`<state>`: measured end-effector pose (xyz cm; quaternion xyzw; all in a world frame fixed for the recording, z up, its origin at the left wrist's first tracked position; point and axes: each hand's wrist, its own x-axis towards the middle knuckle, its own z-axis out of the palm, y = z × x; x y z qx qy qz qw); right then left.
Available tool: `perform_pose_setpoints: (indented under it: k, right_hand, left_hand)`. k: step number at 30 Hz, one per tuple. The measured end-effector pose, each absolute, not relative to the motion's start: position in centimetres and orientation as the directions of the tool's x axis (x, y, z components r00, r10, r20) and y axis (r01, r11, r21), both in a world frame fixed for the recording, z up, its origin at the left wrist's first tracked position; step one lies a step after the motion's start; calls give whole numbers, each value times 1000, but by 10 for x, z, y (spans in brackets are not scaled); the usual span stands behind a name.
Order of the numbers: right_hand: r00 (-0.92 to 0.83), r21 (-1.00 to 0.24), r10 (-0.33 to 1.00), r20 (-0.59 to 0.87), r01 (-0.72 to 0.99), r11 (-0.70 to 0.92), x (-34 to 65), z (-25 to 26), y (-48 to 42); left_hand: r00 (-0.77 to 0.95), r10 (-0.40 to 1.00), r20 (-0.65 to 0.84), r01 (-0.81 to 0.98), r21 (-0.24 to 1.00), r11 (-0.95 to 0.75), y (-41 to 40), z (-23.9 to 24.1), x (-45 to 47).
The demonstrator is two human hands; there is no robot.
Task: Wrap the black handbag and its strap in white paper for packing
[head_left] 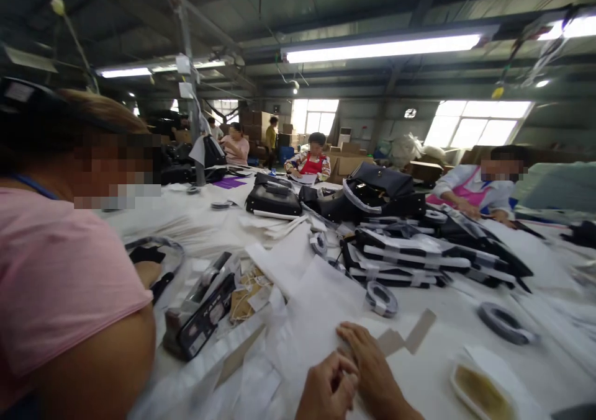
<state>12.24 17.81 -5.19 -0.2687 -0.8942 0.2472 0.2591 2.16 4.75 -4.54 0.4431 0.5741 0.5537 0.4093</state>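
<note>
My left hand [326, 390] is at the bottom centre, its fingers curled and pinching the edge of a white paper sheet [316, 311] that lies on the table. Just to its right, touching it, my right hand [372, 361] lies flat on the same sheet with its fingers stretched forward. A bent tan strip [412, 336] lies on the table just beyond the right fingertips. More white sheets overlap around and under both hands.
A person in a pink shirt [56, 283] sits close on my left. Beside them stands a tape dispenser [200, 314]. Tape rolls [380, 299] [505, 324], wrapped black bag parts [419, 252], black handbags [274, 200] and a glue tray [484, 392] crowd the white table. Other people work across it.
</note>
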Motion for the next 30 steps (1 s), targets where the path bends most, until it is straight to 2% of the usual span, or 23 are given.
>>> perform_pose_setpoints:
  k: [3, 6, 9, 12, 17, 19, 20, 23, 25, 26, 27, 30]
  right_hand:
    - [-697, -504, 579, 423, 351, 789, 125, -70, 182]
    - [-707, -474, 552, 442, 339, 813, 126, -75, 187]
    - [-718, -479, 543, 434, 326, 815, 126, -77, 191]
    - [-720, -511, 555, 417, 320, 798, 126, -77, 191]
    - [-709, -560, 567, 420, 289, 776, 127, -76, 187]
    - [-706, -567, 567, 423, 281, 774, 126, -75, 186]
    - [-707, -565, 567, 423, 284, 775, 126, -75, 187]
    - [-719, -526, 546, 430, 292, 799, 126, -79, 192]
    - [-734, -478, 494, 466, 261, 838, 126, -86, 198]
    - [-737, -448, 460, 495, 237, 862, 126, -91, 201]
    - [-734, -418, 430, 527, 217, 882, 125, -97, 205]
    - [-691, -351, 407, 598, 231, 908, 122, -111, 210]
  left_hand:
    - [-284, 958, 28, 106, 994, 2, 54, -56, 20]
    - [-284, 959, 2, 212, 975, 61, 56, -60, 19]
    - [-277, 961, -25, 290, 951, 108, 55, -62, 17]
    - [-248, 969, -15, 265, 961, 83, 50, -57, 16]
    - [-235, 961, -144, 114, 978, 174, 33, -4, 13]
    - [-218, 973, -81, 178, 977, 121, 34, 33, 7]
    - [-214, 977, -12, 276, 958, 72, 38, 52, 1]
    - [-307, 929, 207, 534, 846, -13, 72, 96, -32]
    - [-347, 884, 315, 677, 736, 4, 109, 110, -67]
    - [-363, 858, 363, 780, 622, 67, 129, 112, -87]
    - [-374, 830, 414, 875, 454, 168, 148, 112, -108]
    - [-421, 781, 462, 902, 303, 306, 198, 104, -167]
